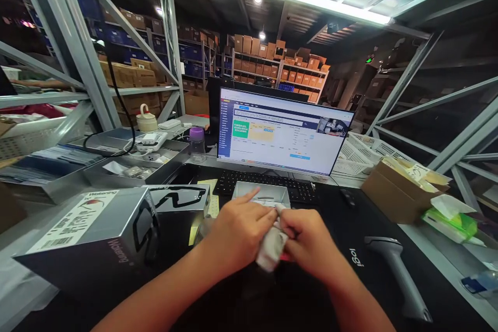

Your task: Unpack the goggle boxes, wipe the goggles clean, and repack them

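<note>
My left hand [243, 231] and my right hand [305, 236] meet in front of the keyboard. Between them is a small whitish, crumpled wrapped item [271, 250], blurred, so its kind is unclear. Both hands are closed on its upper end, with one left finger sticking out. A bit of something red [287, 257] shows beneath my right hand. Just beyond my fingers lies an open pale box [268, 188]. On the left stand a closed silver-and-black box [83, 223] labelled "Wakening" and another box [179, 197] with a glasses picture.
Behind the black keyboard [229, 182] is a lit monitor [280, 140]. To the right are a barcode scanner [400, 275], a mouse [347, 197], a cardboard box [392, 194] and a tissue pack [451, 223]. A purple-lidded bottle [196, 142] and grey trays [136, 166] stand at left.
</note>
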`<state>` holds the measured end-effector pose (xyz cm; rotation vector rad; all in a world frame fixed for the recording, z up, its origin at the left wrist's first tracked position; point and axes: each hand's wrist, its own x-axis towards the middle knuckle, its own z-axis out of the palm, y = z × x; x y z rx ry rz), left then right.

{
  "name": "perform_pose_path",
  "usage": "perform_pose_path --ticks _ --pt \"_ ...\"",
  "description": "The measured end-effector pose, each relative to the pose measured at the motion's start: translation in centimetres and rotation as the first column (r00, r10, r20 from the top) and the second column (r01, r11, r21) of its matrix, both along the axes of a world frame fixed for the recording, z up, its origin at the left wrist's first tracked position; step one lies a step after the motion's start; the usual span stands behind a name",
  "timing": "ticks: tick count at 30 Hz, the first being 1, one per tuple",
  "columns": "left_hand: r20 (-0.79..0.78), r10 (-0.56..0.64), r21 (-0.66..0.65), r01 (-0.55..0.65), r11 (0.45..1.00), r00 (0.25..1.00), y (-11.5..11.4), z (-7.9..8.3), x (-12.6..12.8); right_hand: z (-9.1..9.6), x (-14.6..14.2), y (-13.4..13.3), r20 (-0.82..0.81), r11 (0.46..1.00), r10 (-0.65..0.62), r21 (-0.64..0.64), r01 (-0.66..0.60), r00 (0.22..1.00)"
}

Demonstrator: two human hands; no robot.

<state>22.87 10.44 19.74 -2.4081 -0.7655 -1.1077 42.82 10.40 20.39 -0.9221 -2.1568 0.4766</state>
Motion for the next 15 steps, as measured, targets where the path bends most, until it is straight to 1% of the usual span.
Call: perform_pose_path --ticks 1,2,3,4,6,8,10,12,13,15 --pt "-0.029 -0.009 -0.002 0.009 1.000 1.000 0.0 -0.1 0.1 -0.2 -0.5 -0.2 0.028 0.999 -0.033 0.021 0.033 0.999" --pt "-0.043 -0.018 -0.026 0.017 1.000 0.999 0.1 -0.2 0.1 -0.2 -0.7 -0.4 0.051 0.999 -0.040 0.001 0.040 0.998" --pt "-0.040 -0.026 -0.061 0.023 0.998 0.999 0.1 -0.2 0.1 -0.1 -0.5 -0.4 0.066 0.998 -0.019 -0.064 0.023 0.998" --pt "-0.025 -0.034 -0.099 0.032 0.995 0.999 0.2 -0.2 -0.1 0.1 0.0 -0.3 0.072 0.987 0.035 -0.156 -0.023 0.997" --pt "0.034 -0.045 -0.152 0.050 0.987 0.998 0.2 0.1 -0.5 0.7 1.9 0.2 0.059 0.936 0.198 -0.309 -0.170 0.978" --pt "0.083 -0.048 -0.175 0.062 0.983 0.995 0.2 0.5 -1.0 1.4 3.9 0.9 0.046 0.887 0.326 -0.360 -0.289 0.944" --pt "0.104 -0.051 -0.178 0.069 0.982 0.993 0.1 0.7 -1.2 1.8 5.0 1.5 0.042 0.865 0.382 -0.367 -0.342 0.923" --pt "0.109 -0.047 -0.154 0.063 0.986 0.993 0.1 0.7 -1.2 1.7 4.6 1.5 0.011 0.875 0.345 -0.366 -0.318 0.938" --pt "0.107 -0.041 -0.134 0.055 0.990 0.993 0.2 0.6 -1.1 1.4 3.9 1.3 -0.011 0.892 0.301 -0.349 -0.286 0.953" --pt "0.076 -0.035 -0.093 0.042 0.995 0.997 0.2 0.2 -0.7 0.7 1.9 0.7 -0.032 0.943 0.182 -0.278 -0.183 0.983"
